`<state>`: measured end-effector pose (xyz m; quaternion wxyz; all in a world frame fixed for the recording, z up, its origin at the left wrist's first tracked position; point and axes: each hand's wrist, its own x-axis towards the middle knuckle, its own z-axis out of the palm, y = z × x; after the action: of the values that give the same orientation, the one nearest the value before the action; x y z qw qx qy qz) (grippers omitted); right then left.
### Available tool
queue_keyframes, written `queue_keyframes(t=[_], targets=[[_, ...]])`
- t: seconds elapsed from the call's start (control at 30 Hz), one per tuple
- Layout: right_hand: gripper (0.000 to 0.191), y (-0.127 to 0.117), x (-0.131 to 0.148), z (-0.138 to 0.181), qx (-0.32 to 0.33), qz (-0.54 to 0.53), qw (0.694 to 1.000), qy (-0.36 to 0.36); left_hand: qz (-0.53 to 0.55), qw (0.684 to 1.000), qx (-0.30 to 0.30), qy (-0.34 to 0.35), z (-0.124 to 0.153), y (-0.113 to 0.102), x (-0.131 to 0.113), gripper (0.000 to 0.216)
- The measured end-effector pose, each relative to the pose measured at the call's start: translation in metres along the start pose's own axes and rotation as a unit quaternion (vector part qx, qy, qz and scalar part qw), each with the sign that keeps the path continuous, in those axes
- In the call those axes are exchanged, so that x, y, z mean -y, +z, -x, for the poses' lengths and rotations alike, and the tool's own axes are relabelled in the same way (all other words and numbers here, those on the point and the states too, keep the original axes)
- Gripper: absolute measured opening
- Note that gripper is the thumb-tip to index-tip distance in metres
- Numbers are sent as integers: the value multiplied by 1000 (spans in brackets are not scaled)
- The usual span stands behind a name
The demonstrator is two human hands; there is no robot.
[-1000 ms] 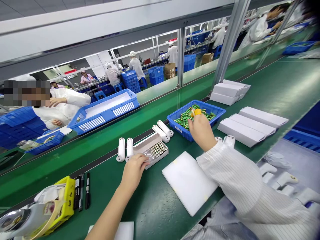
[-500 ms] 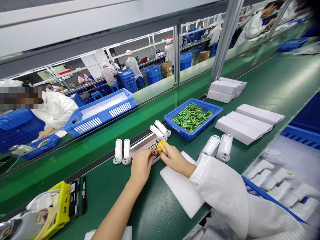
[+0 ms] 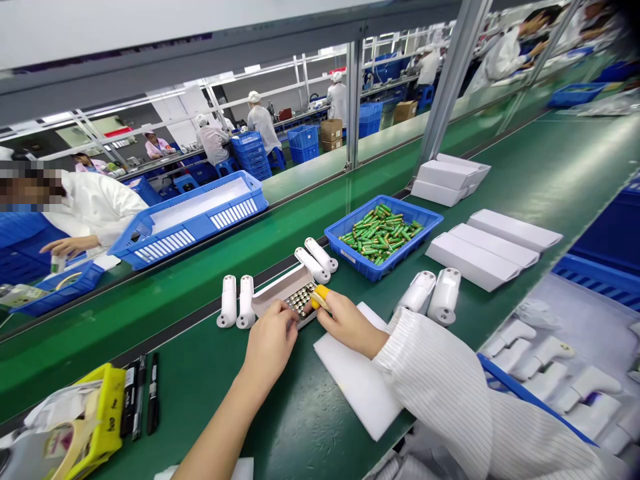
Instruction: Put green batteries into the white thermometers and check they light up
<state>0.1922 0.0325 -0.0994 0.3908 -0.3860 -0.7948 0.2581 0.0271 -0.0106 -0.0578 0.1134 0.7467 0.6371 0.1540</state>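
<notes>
An open white box holds rows of batteries, their round metal ends facing up. My left hand is closed at the box's near wall, fingers curled over the edge. At the box's right end is my right hand, its thumb and forefinger bent together, with yellow coverings on the fingertips. Anything between those fingertips is hidden. White rounded casings stand left of the box, and two more casings lie behind it. A blue tray of loose green batteries sits to the right.
White foam sheet lies by my right forearm. Two larger white casings and several white boxes lie right. A yellow basket and black markers are at left. A co-worker's hand is across the bench.
My left hand has shifted left along the box, so more battery ends show. My right hand stays at the box's right end. The co-worker's hand across the bench has risen.
</notes>
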Motion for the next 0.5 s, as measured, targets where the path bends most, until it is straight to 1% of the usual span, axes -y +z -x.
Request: queue_keyframes(t=[0.07, 0.17, 0.3, 0.4, 0.47, 0.5], targets=[[13, 0, 0, 0, 0, -4, 1000, 11, -5, 1000, -5, 3, -1, 3, -2, 14], [11, -1, -1, 0, -3, -25, 999, 29, 18, 1000, -18, -10, -5, 9, -3, 11], [11, -1, -1, -1, -11, -70, 997, 33, 20, 1000, -5, 4, -8, 15, -8, 15], [7, -3, 2, 0, -37, -16, 999, 15, 1, 1000, 5, 3, -7, 14, -12, 17], [12, -7, 6, 4, -49, 32, 998, 14, -2, 1000, 3, 6, -6, 14, -13, 17], [16, -9, 9, 6, -47, 48, 997, 24, 7, 1000, -3, 7, -6, 14, -12, 17]])
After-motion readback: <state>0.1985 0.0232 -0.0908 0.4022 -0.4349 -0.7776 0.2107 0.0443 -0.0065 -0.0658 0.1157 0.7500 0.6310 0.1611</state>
